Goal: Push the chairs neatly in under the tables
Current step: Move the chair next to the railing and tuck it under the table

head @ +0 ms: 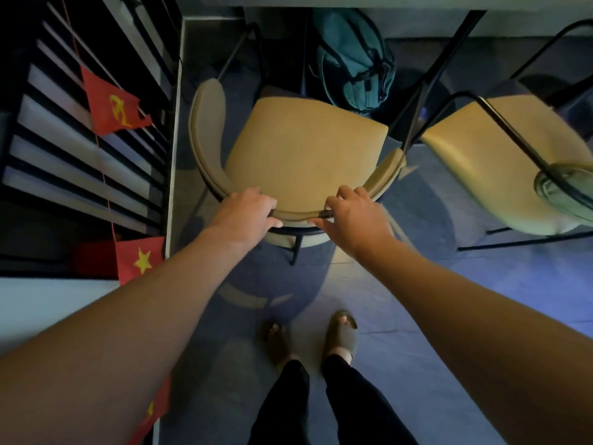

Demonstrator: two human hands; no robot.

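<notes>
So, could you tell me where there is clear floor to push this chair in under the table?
Bare floor lies ahead on the left, between the wall and the backpack. The right is crowded: the backpack sits under the table just past the seat, and the second chair stands close by.

tan chair (305,146) before table (529,17)

Only 1 view exists: a wide-angle head camera looking almost straight down from standing height. Its forward direction runs toward the frame's top, and the feet (309,340) sit close at lower centre.
</notes>
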